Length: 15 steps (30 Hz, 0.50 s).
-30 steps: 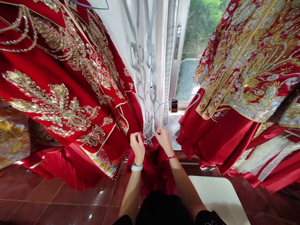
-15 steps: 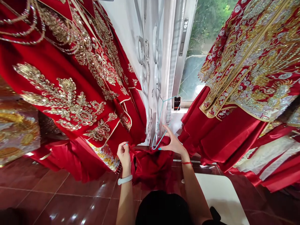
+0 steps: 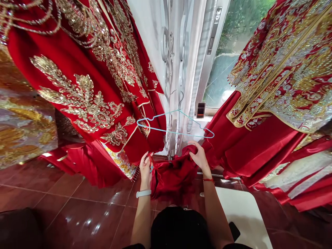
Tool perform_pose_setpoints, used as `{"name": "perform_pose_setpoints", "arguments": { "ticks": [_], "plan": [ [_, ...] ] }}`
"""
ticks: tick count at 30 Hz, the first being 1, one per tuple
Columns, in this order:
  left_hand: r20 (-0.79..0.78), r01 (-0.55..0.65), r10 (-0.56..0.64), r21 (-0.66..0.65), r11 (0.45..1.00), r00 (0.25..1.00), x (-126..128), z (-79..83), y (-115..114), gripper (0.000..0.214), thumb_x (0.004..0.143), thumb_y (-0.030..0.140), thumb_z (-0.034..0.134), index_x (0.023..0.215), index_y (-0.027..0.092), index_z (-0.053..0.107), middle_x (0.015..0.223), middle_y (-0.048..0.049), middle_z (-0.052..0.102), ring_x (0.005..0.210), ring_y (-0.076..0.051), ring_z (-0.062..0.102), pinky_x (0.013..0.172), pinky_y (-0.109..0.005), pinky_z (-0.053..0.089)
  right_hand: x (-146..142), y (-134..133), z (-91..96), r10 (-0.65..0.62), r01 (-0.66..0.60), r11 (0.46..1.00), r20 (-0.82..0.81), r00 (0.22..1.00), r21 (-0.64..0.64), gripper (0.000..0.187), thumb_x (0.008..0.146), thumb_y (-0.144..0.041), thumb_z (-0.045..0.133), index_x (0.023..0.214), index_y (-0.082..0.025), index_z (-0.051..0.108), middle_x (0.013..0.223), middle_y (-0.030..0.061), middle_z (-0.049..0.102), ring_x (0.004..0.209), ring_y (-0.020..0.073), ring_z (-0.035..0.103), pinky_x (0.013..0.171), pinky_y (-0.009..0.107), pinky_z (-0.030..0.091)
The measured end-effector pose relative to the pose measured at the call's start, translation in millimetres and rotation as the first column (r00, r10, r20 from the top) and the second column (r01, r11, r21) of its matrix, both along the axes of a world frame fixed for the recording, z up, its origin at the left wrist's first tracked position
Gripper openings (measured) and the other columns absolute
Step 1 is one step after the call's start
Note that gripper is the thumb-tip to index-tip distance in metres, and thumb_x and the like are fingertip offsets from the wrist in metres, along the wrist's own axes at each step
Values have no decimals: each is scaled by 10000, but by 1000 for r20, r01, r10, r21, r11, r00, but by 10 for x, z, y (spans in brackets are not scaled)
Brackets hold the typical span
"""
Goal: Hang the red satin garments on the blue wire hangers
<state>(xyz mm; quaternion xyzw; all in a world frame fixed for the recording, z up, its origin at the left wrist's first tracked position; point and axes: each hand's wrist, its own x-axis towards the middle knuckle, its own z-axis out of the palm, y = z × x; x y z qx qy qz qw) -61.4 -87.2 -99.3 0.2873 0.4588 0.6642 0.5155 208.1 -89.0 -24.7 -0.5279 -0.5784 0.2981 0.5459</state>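
Observation:
A plain red satin garment (image 3: 171, 180) hangs down in front of me. My left hand (image 3: 145, 167) pinches its top edge on the left. My right hand (image 3: 199, 155) is closed on a bunched part of its top edge on the right. A light blue wire hanger (image 3: 176, 121) hangs by its hook from the white ornate metal grille (image 3: 171, 69) just above both hands, and neither hand touches it.
Red garments with gold embroidery hang on the left (image 3: 77, 83) and on the right (image 3: 280, 76). A window (image 3: 228, 52) with a white curtain lies ahead, with a small dark device (image 3: 200, 110) on its sill. Glossy red-brown floor tiles (image 3: 77, 214) and a white surface (image 3: 243, 221) lie below.
The hanger has left my right hand and now hangs level from the grille. My right hand dropped onto the red fabric and closed on it. My left hand kept its pinch.

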Motion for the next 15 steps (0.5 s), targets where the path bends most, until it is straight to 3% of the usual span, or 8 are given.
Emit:
{"name": "perform_pose_setpoints", "arguments": {
  "ticks": [5, 12, 15],
  "plan": [
    [102, 100, -94, -52, 994, 990, 10, 100, -87, 762, 691, 271, 823, 1397, 331, 543, 1401, -112, 628, 568, -11, 521, 419, -124, 343, 104, 21, -38, -112, 112, 993, 3, 994, 23, 667, 644, -165, 537, 1306, -236, 578, 882, 23, 590, 779, 210, 514, 850, 373, 475],
    [139, 99, -95, -25, 995, 986, 20, 72, -77, 883, 696, 271, 863, 1475, 380, 462, 1333, -94, 670, 773, -86, 685, 434, -105, 362, 170, 157, -13, -173, 174, 985, 58, 983, -13, 818, 639, -177, 525, 1454, -211, 469, 735, -48, 438, 657, 168, 402, 755, 333, 426],
    [120, 98, -100, 15, 995, 988, 19, 16, -54, 887, 695, 325, 881, 1474, 362, 459, 1288, -100, 695, 966, -158, 724, 551, -130, 481, 113, 215, -19, -119, 120, 993, 53, 991, -3, 828, 643, -161, 521, 1466, -209, 451, 711, -66, 408, 626, 146, 382, 700, 301, 412]
  ]
}}
